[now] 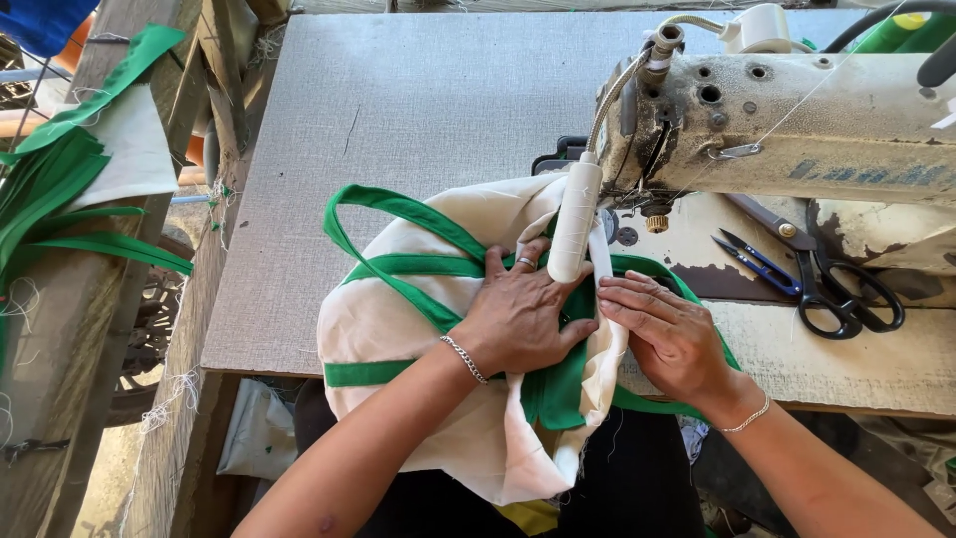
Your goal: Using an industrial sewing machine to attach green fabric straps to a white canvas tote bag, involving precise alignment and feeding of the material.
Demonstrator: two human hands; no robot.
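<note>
Grey textured worktop (398, 120), worn wooden edge, old industrial sewing machine (797, 120) at right with a white gooseneck lamp (576, 224) hanging down over the needle area. Needle itself hidden behind the lamp.

Cream fabric bag (398, 319) with green strap trim (398, 264) lies bunched at the worktop's near edge, partly hanging off toward the lap. One green handle loop (344, 214) is spread flat on the worktop, out of the seam path.

Left hand (518, 319): palm down, fingers spread, pressing the cream fabric and green band flat just left of the lamp. Grip is open, flat — a hold-down, nothing pinched as far as I can see.

Right hand (662, 334): also flat, fingers extended and together, pointing left at the folded green edge between the two hands. Open grip, resting on fabric, not closed around anything. Reads as a guide hand keeping the fold aligned.

Both hands bracket the seam, likely to keep layers taut and square.

Black scissors (846, 289) and blue-handled thread snips (757, 261) lie on the machine bed to the right, apart from the hands. Stack of green strips (60, 199) on the wooden frame at far left.
</note>
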